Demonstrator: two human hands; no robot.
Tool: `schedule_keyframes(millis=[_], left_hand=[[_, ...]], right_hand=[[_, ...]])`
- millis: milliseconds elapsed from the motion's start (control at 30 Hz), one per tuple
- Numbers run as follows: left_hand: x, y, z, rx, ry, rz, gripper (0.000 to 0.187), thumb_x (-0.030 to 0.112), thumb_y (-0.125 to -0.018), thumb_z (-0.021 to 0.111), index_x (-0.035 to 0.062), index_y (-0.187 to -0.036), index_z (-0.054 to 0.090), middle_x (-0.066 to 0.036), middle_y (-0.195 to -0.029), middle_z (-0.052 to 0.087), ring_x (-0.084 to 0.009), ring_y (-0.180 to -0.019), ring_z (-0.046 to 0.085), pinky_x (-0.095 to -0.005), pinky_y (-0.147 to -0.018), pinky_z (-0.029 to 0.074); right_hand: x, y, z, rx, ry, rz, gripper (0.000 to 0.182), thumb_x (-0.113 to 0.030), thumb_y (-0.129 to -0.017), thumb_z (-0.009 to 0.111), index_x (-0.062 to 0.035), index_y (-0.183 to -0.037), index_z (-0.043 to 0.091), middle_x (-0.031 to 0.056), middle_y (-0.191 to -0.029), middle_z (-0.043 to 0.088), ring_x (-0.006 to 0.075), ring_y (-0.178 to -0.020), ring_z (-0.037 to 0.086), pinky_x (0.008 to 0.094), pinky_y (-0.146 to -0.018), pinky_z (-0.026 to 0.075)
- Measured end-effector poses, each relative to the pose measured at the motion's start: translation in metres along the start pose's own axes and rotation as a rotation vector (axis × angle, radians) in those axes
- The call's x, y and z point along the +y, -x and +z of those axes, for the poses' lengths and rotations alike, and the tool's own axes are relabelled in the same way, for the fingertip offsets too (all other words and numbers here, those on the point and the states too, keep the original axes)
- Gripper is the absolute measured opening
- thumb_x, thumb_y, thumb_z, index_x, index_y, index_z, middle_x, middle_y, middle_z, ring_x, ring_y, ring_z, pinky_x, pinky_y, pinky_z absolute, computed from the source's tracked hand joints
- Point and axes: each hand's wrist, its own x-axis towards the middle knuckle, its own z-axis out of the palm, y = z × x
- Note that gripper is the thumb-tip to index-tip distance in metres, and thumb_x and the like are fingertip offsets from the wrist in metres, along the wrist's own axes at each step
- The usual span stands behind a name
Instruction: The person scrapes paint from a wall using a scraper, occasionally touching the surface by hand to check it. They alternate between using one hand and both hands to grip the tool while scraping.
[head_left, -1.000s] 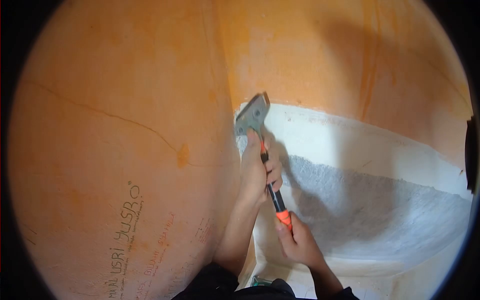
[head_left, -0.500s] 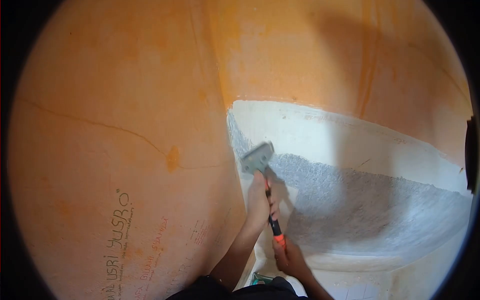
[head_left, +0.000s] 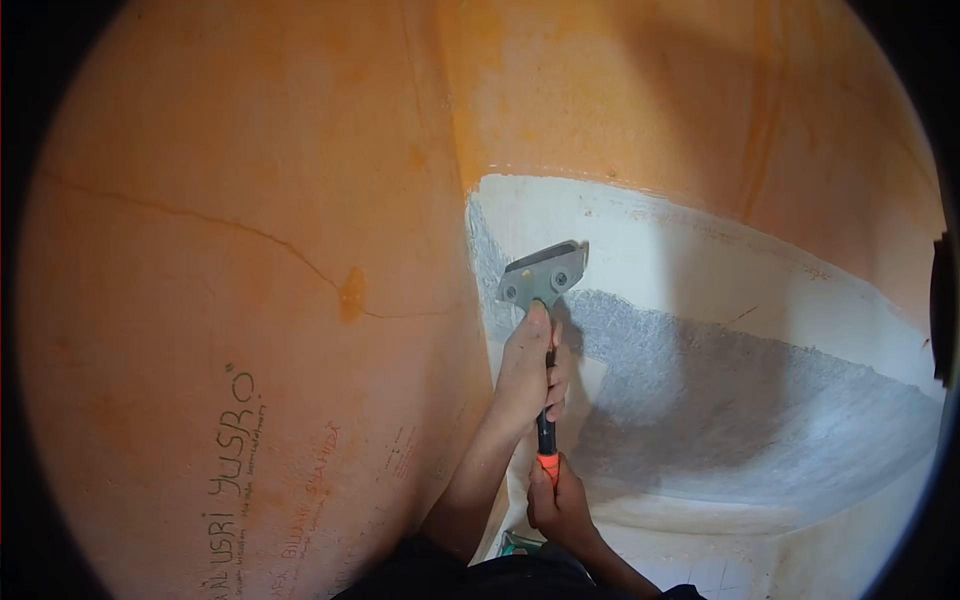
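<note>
A long-handled scraper [head_left: 543, 275] with a wide grey metal head is held up in front of the wall, close to the corner. My left hand [head_left: 528, 365] is wrapped round the upper handle, its thumb stretched up to the base of the head. Lower down, my right hand [head_left: 562, 505] grips the black handle's orange end. Behind the head lies a whitish bare strip [head_left: 640, 235] of wall, bordered below by a rough grey patch [head_left: 720, 400]. Part of the handle is hidden behind my left fingers.
An orange wall [head_left: 250, 150] on the left carries a crack and handwritten lettering [head_left: 232, 460]. More orange paint [head_left: 620, 90] covers the wall above the bare strip. A small green object [head_left: 518, 543] shows low down, beside my dark clothing.
The scraper head has moved up and slightly right, and its handle stands more upright. Both hands keep their hold on it. The view has shifted a little.
</note>
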Motion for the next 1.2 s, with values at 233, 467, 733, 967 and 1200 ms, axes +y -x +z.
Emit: schedule_keyframes(millis=[233,467,733,967,1200], left_hand=[[0.005,-0.004,-0.001,-0.026,0.077,0.011,0.046,0.060,-0.099,0.033,0.0162,-0.088,0.038,0.005,-0.055,0.030,-0.0054,-0.036,0.026,-0.0228,-0.031,0.025],[0.001,-0.003,-0.003,-0.055,0.112,-0.059,0.046,0.063,-0.097,0.037,0.0174,-0.087,0.038,0.005,-0.055,0.031,-0.0056,-0.036,0.028,-0.0234,-0.031,0.025],[0.006,-0.005,0.001,-0.113,0.124,0.000,0.047,0.063,-0.098,0.032,0.0176,-0.091,0.042,0.005,-0.053,0.030,-0.0052,-0.035,0.026,-0.0223,-0.030,0.023],[0.002,0.002,0.004,-0.016,0.132,-0.102,0.044,0.060,-0.099,0.033,0.0178,-0.088,0.038,0.006,-0.054,0.030,-0.0043,-0.035,0.026,-0.0217,-0.030,0.024],[0.005,-0.001,0.003,-0.081,0.109,-0.062,0.046,0.062,-0.098,0.035,0.0179,-0.086,0.040,0.006,-0.053,0.030,-0.0047,-0.035,0.025,-0.0222,-0.030,0.024]], right_hand=[[-0.006,0.003,0.004,-0.004,-0.078,-0.069,0.018,-0.022,-0.101,0.045,-0.0041,-0.097,0.046,-0.0024,-0.064,0.047,0.0046,-0.052,0.044,0.0238,-0.048,0.038],[0.015,-0.001,0.006,0.038,-0.020,-0.125,0.015,-0.020,-0.101,0.045,-0.0058,-0.098,0.045,-0.0024,-0.061,0.045,0.0056,-0.047,0.044,0.0233,-0.044,0.037],[0.004,0.004,0.003,0.013,-0.073,-0.105,0.012,-0.019,-0.101,0.045,-0.0070,-0.098,0.043,-0.0015,-0.061,0.045,0.0066,-0.044,0.043,0.0240,-0.041,0.036],[0.016,0.011,0.004,0.012,-0.070,-0.095,0.012,-0.018,-0.101,0.045,-0.0068,-0.097,0.043,-0.0011,-0.062,0.045,0.0065,-0.045,0.042,0.0240,-0.042,0.036],[0.006,0.009,0.007,-0.016,-0.158,-0.063,0.011,-0.016,-0.101,0.045,-0.0065,-0.098,0.042,0.0000,-0.062,0.046,0.0077,-0.045,0.044,0.0255,-0.042,0.038]])
